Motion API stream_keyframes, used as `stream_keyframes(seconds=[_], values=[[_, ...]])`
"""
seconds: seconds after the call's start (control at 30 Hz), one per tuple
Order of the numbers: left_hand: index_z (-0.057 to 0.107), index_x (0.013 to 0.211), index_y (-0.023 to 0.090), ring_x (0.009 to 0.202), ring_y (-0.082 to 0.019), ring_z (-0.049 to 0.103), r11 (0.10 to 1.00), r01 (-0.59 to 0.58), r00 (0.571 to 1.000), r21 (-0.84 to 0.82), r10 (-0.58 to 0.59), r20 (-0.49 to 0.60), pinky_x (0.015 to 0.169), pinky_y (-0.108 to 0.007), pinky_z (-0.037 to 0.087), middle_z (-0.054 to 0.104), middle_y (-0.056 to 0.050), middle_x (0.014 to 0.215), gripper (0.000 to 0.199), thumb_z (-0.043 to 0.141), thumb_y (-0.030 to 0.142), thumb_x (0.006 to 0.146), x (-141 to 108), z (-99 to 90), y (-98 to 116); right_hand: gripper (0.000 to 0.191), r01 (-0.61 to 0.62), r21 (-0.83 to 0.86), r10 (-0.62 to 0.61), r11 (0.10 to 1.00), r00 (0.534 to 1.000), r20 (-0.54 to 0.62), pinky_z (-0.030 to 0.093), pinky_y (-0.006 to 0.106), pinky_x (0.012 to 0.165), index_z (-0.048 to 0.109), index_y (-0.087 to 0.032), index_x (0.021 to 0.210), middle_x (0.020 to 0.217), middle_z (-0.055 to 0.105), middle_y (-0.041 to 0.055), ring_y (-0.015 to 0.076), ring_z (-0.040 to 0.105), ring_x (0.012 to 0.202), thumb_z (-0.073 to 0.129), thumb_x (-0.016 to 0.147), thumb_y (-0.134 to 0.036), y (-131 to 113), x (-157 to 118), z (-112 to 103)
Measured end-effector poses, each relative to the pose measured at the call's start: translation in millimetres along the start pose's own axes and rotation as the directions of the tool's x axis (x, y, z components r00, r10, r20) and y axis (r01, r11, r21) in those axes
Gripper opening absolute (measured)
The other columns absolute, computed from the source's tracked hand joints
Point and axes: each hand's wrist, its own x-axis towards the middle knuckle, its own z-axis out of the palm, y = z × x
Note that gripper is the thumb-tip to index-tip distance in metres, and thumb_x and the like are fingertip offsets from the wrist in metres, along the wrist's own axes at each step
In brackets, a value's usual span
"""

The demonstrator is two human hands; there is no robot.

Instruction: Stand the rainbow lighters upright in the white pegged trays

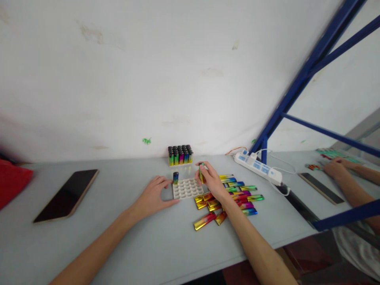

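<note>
A white tray [188,190] with rows of round-edged slots lies on the grey table. One blue lighter [175,178] stands upright in its back left corner. My left hand [156,194] rests at the tray's left side, thumb and fingers apart, with nothing in it. Above the tray's back right corner, my right hand [210,178] holds a green and gold lighter [202,173] upright between its fingers. Shiny multicoloured lighters [245,200] lie in a loose pile right of the tray, partly under my right forearm. Behind the tray stands a full block of upright lighters [180,155] with black tops.
A dark flat phone-like slab [67,195] and red cloth [13,182] lie at left. A white power strip [258,168] with cables and a blue metal frame [285,105] stand at right. Beyond it are another person's hands [338,168] and a dark slab [321,188].
</note>
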Motion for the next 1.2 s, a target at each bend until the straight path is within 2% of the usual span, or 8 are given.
stream_keyframes(seconds=[0.13,0.27,0.37,0.5,0.63,0.9,1.0,1.2], values=[[0.090,0.128,0.026,0.111,-0.037,0.077,1.000,-0.007,1.000,-0.002,0.007,-0.004,0.109,-0.052,0.067,0.082,-0.007,0.110,0.064,0.099,0.081,0.096,-0.1,0.1,0.8,0.070,-0.070,-0.127,0.064,0.989,0.997,-0.050,0.033,0.029,0.056,0.064,-0.033,0.111,0.071,0.040,-0.0120,0.0165,0.034,0.059,0.076,0.099,-0.101,-0.4,0.4,7.8],[0.089,0.130,0.026,0.111,-0.037,0.077,1.000,-0.012,1.000,0.003,0.012,-0.013,0.110,-0.052,0.066,0.083,-0.007,0.112,0.065,0.097,0.082,0.098,-0.8,0.1,1.6,0.067,0.013,-0.454,-0.093,0.891,0.984,-0.154,0.035,0.032,0.066,0.049,-0.031,0.078,0.069,0.044,-0.0051,0.0185,0.044,0.071,0.061,0.107,-0.090,1.7,-1.9,13.9],[0.088,0.132,0.026,0.112,-0.037,0.077,1.000,-0.007,1.000,0.016,0.007,-0.008,0.110,-0.052,0.065,0.083,-0.007,0.113,0.065,0.098,0.080,0.097,-0.7,0.5,1.4,0.061,0.007,-0.569,-0.126,0.822,0.978,-0.169,0.031,0.033,0.068,0.039,-0.031,0.070,0.068,0.040,-0.0042,0.0176,0.042,0.073,0.061,0.106,-0.075,1.4,-2.7,16.7],[0.089,0.133,0.026,0.111,-0.037,0.078,1.000,0.004,1.000,0.023,-0.004,-0.003,0.110,-0.052,0.065,0.083,-0.007,0.112,0.064,0.100,0.077,0.096,-0.2,1.2,0.9,0.049,-0.002,-0.615,-0.098,0.788,0.987,-0.128,0.028,0.033,0.068,0.038,-0.031,0.069,0.068,0.040,-0.0046,0.0169,0.042,0.071,0.064,0.101,-0.058,1.5,-1.9,18.5],[0.088,0.133,0.026,0.111,-0.037,0.077,1.000,0.006,1.000,0.015,-0.006,0.007,0.109,-0.051,0.065,0.083,-0.007,0.113,0.063,0.100,0.076,0.096,0.0,0.8,3.0,0.050,0.017,-0.643,-0.118,0.766,0.986,-0.115,0.033,0.033,0.071,0.044,-0.031,0.074,0.068,0.045,-0.0052,0.0181,0.046,0.072,0.064,0.110,-0.059,2.7,-3.5,19.1],[0.087,0.128,0.025,0.115,-0.038,0.077,0.999,0.030,0.999,0.014,-0.030,0.016,0.111,-0.051,0.063,0.083,-0.008,0.116,0.062,0.102,0.075,0.096,0.0,0.8,8.6,0.046,0.261,-0.683,-0.216,0.683,0.964,0.153,0.061,0.037,0.087,0.059,-0.031,0.097,0.100,0.077,0.0070,0.0270,0.074,0.096,0.047,0.133,-0.058,0.5,-10.2,19.3],[0.087,0.132,0.025,0.114,-0.037,0.076,1.000,0.026,1.000,0.015,-0.026,0.012,0.111,-0.052,0.063,0.082,-0.008,0.116,0.065,0.102,0.077,0.096,-0.7,1.8,7.9,0.053,0.279,-0.751,-0.204,0.599,0.960,0.194,0.057,0.036,0.086,0.057,-0.031,0.092,0.093,0.075,0.0053,0.0266,0.071,0.088,0.051,0.134,-0.064,2.1,-11.3,20.0],[0.087,0.126,0.027,0.113,-0.037,0.076,1.000,0.012,1.000,0.022,-0.012,-0.001,0.109,-0.051,0.064,0.082,-0.008,0.114,0.062,0.102,0.079,0.095,-1.0,3.6,6.9,0.045,0.237,-0.730,-0.093,0.641,0.968,0.232,0.054,0.032,0.079,0.067,-0.029,0.098,0.087,0.081,0.0024,0.0242,0.078,0.081,0.064,0.134,-0.056,12.3,-5.9,26.2]])
